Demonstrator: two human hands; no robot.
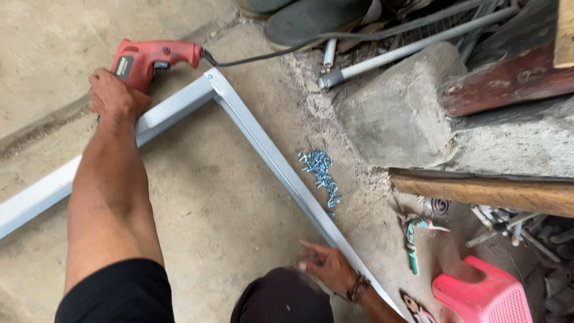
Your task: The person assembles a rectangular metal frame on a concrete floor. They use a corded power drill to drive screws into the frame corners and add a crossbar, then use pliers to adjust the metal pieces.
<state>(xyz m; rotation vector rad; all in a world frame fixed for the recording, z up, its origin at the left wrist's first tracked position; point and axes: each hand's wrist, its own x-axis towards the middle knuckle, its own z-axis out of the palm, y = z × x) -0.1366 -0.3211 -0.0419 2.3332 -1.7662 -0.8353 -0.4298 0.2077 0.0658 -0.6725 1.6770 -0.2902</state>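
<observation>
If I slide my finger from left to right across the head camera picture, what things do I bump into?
Left hand on the red drill → pile of screws → green pliers → pink stool.

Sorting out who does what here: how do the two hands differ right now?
The left hand grips the red electric drill at the frame's corner; the right hand rests open on the metal rail. The right wrist wears a bracelet; the left is bare. Both touch the same frame.
</observation>
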